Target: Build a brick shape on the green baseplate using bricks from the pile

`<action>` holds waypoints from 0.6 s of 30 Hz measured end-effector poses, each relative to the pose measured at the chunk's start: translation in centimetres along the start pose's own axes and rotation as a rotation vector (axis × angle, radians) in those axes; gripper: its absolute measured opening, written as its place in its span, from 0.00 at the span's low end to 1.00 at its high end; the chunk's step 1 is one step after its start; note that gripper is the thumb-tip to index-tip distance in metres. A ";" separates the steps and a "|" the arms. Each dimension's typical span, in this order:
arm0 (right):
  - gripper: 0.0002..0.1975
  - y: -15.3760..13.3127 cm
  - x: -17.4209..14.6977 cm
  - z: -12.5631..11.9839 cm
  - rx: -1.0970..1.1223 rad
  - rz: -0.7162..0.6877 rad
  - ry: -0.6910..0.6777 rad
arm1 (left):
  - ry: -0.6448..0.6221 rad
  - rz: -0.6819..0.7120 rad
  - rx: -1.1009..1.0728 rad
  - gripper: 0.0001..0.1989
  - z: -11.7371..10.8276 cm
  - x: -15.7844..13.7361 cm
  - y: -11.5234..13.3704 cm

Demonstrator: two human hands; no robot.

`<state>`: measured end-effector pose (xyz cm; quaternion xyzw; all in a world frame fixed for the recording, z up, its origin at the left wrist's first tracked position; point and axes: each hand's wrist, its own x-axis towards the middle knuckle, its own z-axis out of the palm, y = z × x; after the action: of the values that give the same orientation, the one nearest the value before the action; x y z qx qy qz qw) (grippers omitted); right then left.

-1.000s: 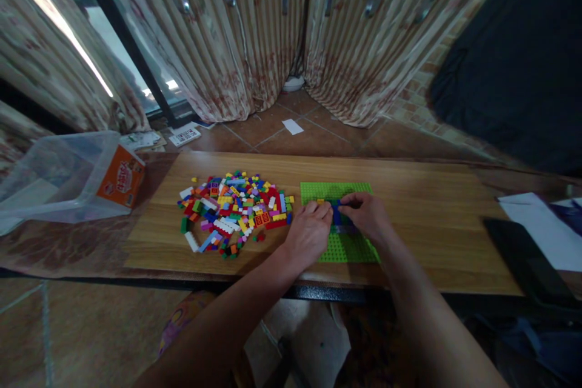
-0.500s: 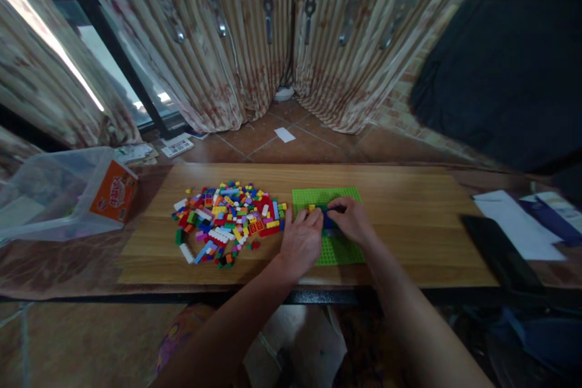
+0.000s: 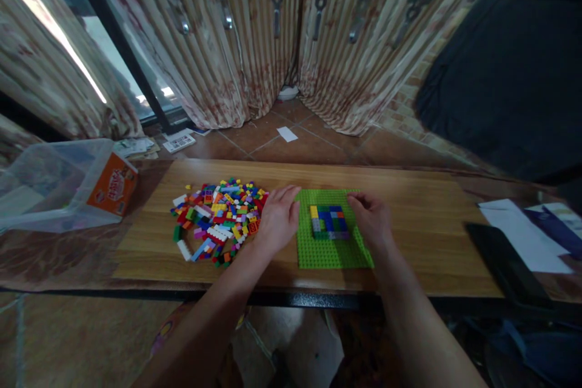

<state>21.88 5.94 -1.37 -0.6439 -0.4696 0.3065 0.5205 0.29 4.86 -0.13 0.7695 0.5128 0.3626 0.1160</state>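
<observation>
A green baseplate (image 3: 334, 257) lies on the wooden board, carrying a flat block of joined toy bricks (image 3: 330, 222) in blue, yellow, green, grey and orange. My left hand (image 3: 278, 218) is at the baseplate's left edge, with its fingers stretched out and nothing visible in it. At the right edge of the baseplate is my right hand (image 3: 371, 218), its fingers curled in toward the thumb. Whatever those fingers hold, if anything, is hidden. Left of my left hand spreads a pile of loose toy bricks (image 3: 220, 215) in many colours, partly covered by that hand.
A clear plastic box (image 3: 59, 176) with an orange label lies at the far left. On the right are a dark flat phone-like object (image 3: 504, 260) and white papers (image 3: 522, 236). The wooden board (image 3: 422, 230) rests on the table, with curtains (image 3: 254, 60) beyond.
Both hands have moved apart from the joined bricks, the left hand leftward and the right hand rightward. The block of bricks on the baseplate is now uncovered. The view has shifted slightly.
</observation>
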 end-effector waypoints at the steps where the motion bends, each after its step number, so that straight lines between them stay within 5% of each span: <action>1: 0.15 -0.1 0.0 -0.1 0.016 0.002 0.027 | 0.025 -0.029 -0.004 0.17 -0.4 0.3 -0.5; 9: 0.16 -0.1 -0.2 0.0 -0.089 -0.027 0.010 | 0.106 -0.174 -0.032 0.15 -1.7 1.1 -2.0; 18: 0.14 0.2 -1.0 1.8 -0.409 -0.153 -0.099 | -0.018 -0.051 -0.052 0.14 0.1 -0.2 0.0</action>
<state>19.94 5.69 -2.16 -0.6828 -0.5944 0.1957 0.3772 0.33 4.70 -0.24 0.7561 0.5215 0.3658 0.1500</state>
